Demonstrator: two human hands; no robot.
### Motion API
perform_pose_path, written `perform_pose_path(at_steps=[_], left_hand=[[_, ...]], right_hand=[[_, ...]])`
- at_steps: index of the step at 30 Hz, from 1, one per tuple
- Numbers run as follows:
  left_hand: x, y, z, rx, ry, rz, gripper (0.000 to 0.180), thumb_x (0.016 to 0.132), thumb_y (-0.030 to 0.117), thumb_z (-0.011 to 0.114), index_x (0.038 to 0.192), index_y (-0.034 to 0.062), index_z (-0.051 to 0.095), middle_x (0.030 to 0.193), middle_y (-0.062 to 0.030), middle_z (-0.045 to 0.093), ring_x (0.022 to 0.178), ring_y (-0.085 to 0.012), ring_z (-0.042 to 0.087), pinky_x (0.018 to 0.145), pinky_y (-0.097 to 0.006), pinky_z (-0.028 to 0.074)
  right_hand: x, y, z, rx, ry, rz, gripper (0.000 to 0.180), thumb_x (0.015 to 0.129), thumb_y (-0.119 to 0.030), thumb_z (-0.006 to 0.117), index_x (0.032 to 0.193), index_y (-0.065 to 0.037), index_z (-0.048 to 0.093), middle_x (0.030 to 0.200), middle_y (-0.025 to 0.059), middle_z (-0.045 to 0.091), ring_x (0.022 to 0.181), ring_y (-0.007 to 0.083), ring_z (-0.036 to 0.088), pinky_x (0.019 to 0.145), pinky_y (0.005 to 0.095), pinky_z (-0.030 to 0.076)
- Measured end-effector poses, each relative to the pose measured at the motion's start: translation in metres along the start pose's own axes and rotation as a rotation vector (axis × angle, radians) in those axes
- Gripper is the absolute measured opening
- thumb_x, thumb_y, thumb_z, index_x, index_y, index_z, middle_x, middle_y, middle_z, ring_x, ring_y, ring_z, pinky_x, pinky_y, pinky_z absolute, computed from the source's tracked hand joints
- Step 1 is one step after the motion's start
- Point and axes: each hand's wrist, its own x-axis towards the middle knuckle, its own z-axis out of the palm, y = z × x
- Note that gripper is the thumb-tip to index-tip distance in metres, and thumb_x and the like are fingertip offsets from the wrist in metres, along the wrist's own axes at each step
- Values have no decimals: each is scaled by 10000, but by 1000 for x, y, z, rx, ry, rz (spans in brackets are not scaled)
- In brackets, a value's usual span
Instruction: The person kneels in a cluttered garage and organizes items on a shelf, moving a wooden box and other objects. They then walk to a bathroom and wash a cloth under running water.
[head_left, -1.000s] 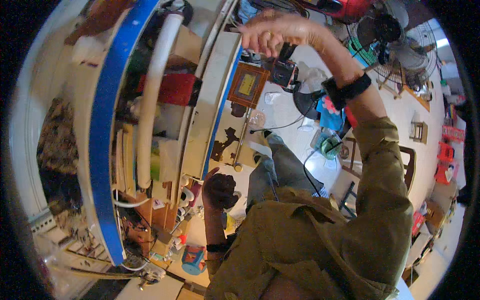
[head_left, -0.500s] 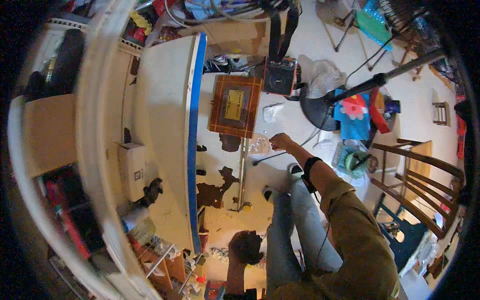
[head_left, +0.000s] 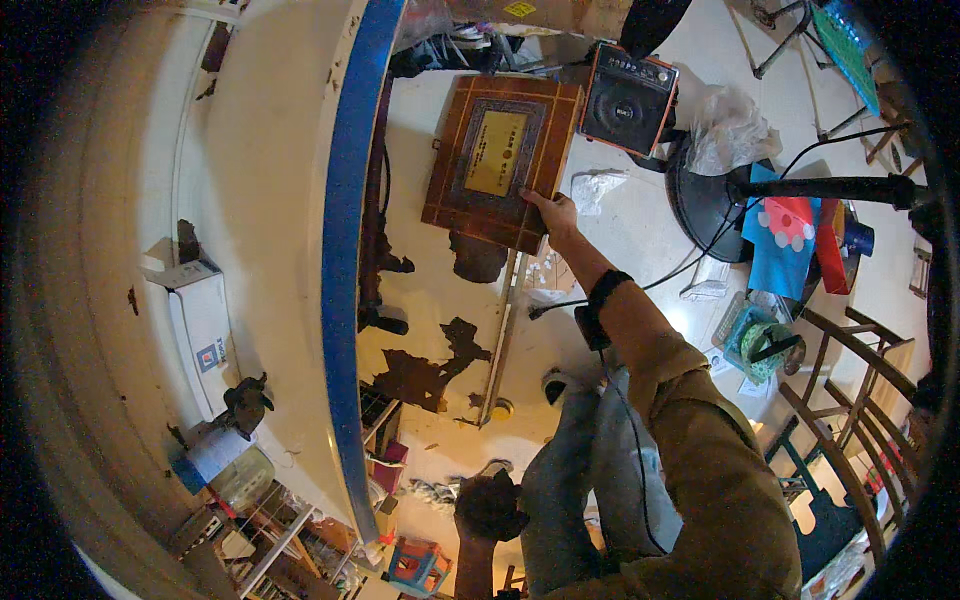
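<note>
A flat brown wooden box (head_left: 450,150) with a gold-coloured plaque (head_left: 497,152) on its lid rests near the middle of the view. My right hand (head_left: 556,216) grips its right edge near the lower corner, one digit lying over the lid. The fingers beyond the edge are hidden. Low in the view, beside my leg, my left hand (head_left: 490,505) appears as a dark, shadowed shape. Its fingers cannot be made out, nor whether it holds anything. Dark brown ragged patches (head_left: 415,380) mark the pale surface below the box.
A blue-edged white panel (head_left: 340,250) stands left of the box. A small black speaker (head_left: 628,100) sits at its upper right, near a clear plastic bag (head_left: 733,130) and a black round stand base (head_left: 700,205). Cables cross the floor, and a wooden chair (head_left: 860,390) stands on the right.
My right hand has moved up from the floor below the box onto its right edge. The view has shifted, bringing the box and panel closer. My left hand stays low.
</note>
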Motion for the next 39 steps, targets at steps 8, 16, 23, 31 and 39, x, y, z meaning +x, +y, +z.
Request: perform_pose_path(at_steps=[8,16,23,31,39], left_hand=[[-39,7,41,-166,249,93,267,844,245,620,1051,80,596,949,-89,662,849,-245,652,767,-370,539],[-82,57,-46,-1673,139,-62,374,970,204,533,1315,63,500,1206,-166,627,1085,-259,618,944,-383,507],[-184,126,-205,-1351,430,321,670,888,143,697,1461,69,357,1364,-110,557,1272,-213,495,1045,-351,417],[-301,134,-292,-1087,603,477,797,797,138,797,1459,49,363,1324,-124,575,1259,-217,502,1043,-368,401],[-367,92,-287,-1043,593,622,585,766,187,826,1259,-8,579,1195,-119,627,1071,-193,584,940,-336,457]], right_hand=[[-114,-83,-46,64,-130,70,313,834,-90,722,1110,27,634,989,129,688,807,254,685,740,411,603],[-327,-204,-245,-330,-314,-129,445,822,-189,764,1214,-28,626,1014,34,670,890,150,618,792,318,501],[-538,-405,-202,-540,-480,-293,594,665,-191,890,1177,-5,650,1048,54,697,915,159,642,816,331,502],[-677,-538,-116,-1236,-742,-525,443,685,-280,898,961,8,704,846,27,714,754,98,610,667,281,482],[-740,-583,-20,-1406,-1000,-589,417,667,-270,907,829,-1,632,729,-36,598,681,69,504,579,274,420]])
